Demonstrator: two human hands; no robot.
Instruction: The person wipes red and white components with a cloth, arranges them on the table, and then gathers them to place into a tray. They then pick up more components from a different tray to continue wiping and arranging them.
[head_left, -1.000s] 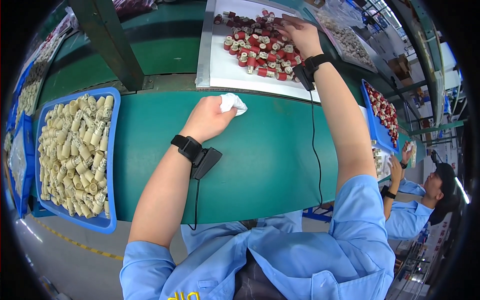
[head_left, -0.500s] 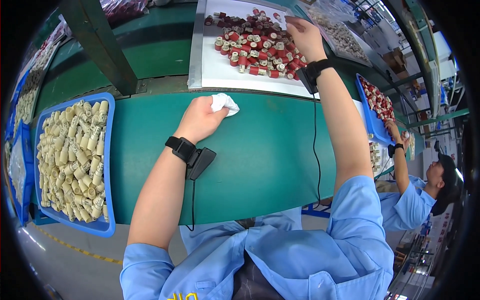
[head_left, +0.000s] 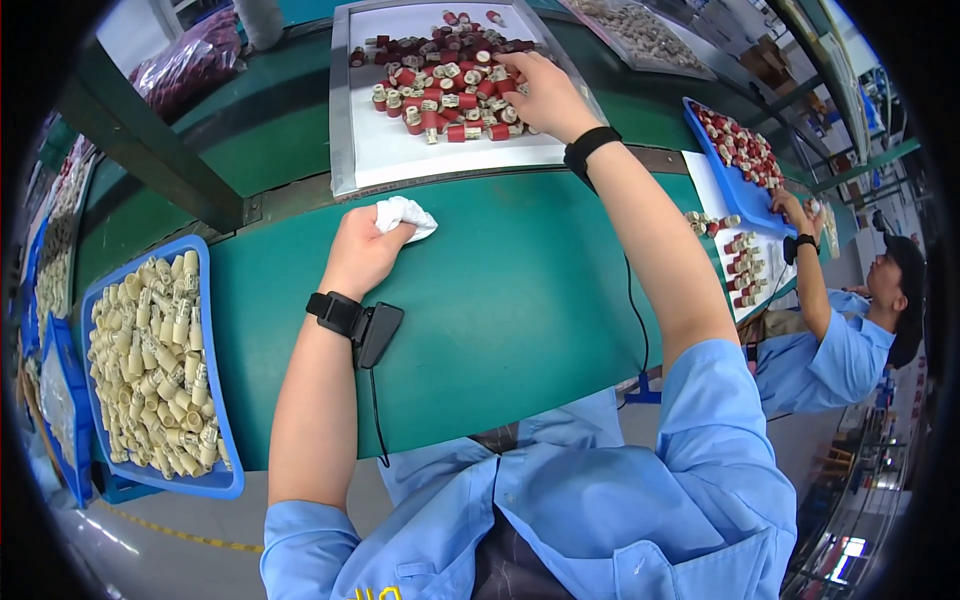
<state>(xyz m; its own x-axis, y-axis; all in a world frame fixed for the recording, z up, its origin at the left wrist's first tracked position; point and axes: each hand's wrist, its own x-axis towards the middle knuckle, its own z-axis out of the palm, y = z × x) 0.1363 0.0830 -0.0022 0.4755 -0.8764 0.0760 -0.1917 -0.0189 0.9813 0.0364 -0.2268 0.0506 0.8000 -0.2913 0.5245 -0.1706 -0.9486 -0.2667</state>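
My left hand (head_left: 362, 250) is closed around a crumpled white cloth (head_left: 406, 216) above the far part of the green work surface (head_left: 480, 310). My right hand (head_left: 552, 95) reaches over a white, metal-framed tray (head_left: 343, 120) at the far side. Its fingers are apart at the right edge of a pile of small red-and-cream cylindrical parts (head_left: 450, 100), with thumb and fingertips among the pieces. No part shows lifted in that hand. Black straps with cables sit on both wrists.
A blue tray (head_left: 222, 420) heaped with cream cylindrical caps (head_left: 155, 370) stands at left. A green post (head_left: 150, 150) rises behind it. At right, a co-worker (head_left: 835, 340) reaches to another blue tray (head_left: 725, 165), beside standing parts on a white sheet (head_left: 735, 270).
My right hand has moved from the pile's far right edge down and inward against the pieces. The whole view has shifted, showing more of the right side. My left hand keeps the cloth.
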